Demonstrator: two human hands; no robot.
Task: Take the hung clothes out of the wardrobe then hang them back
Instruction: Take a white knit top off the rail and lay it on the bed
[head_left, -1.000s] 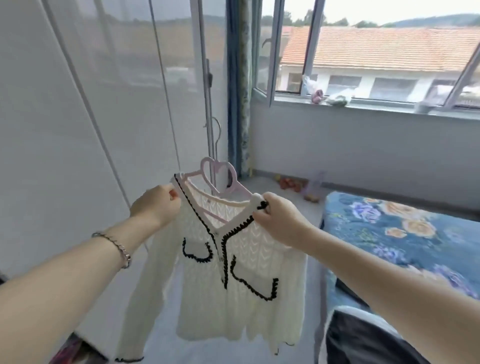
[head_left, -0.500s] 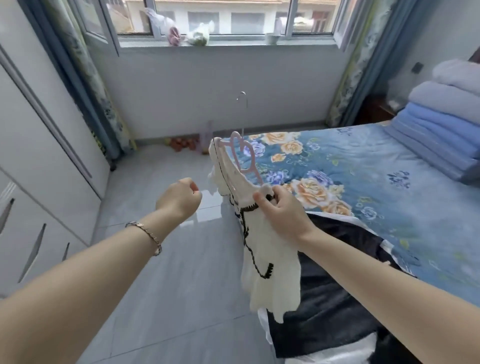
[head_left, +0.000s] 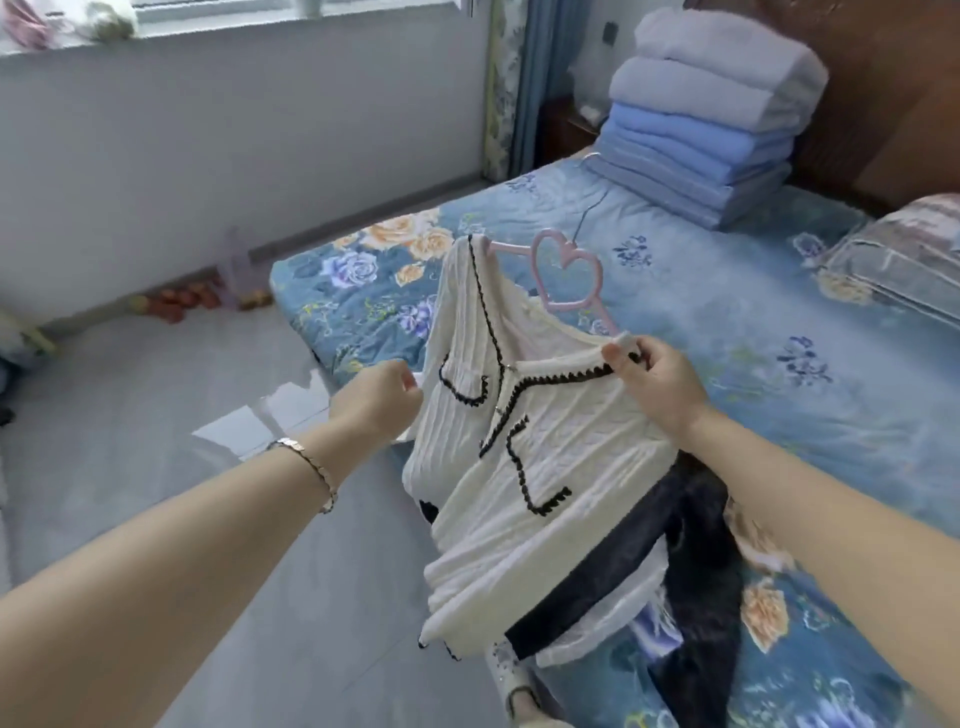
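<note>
The white cardigan (head_left: 545, 447), edged in black trim, is held up over the near edge of the bed (head_left: 727, 322). It is carried on a pink hanger (head_left: 569, 275) with a heart-shaped neck, and the hanger's wire hook is tilted away toward the far right. The cardigan is pinched at its black-trimmed neckline between the thumb and curled fingers of the right hand (head_left: 660, 384), close to the end of the hanger's arm. The left hand (head_left: 379, 400) is curled at the cardigan's left edge; whether cloth is gripped by it cannot be told. A bracelet (head_left: 311, 467) is worn on the left wrist. The cardigan's lower part is draped over a dark garment (head_left: 691, 545) laid on the bed. Folded blankets (head_left: 701, 119) are stacked at the head of the bed, near a pillow (head_left: 904, 254). Grey floor (head_left: 156, 415) is seen to the left.
</note>
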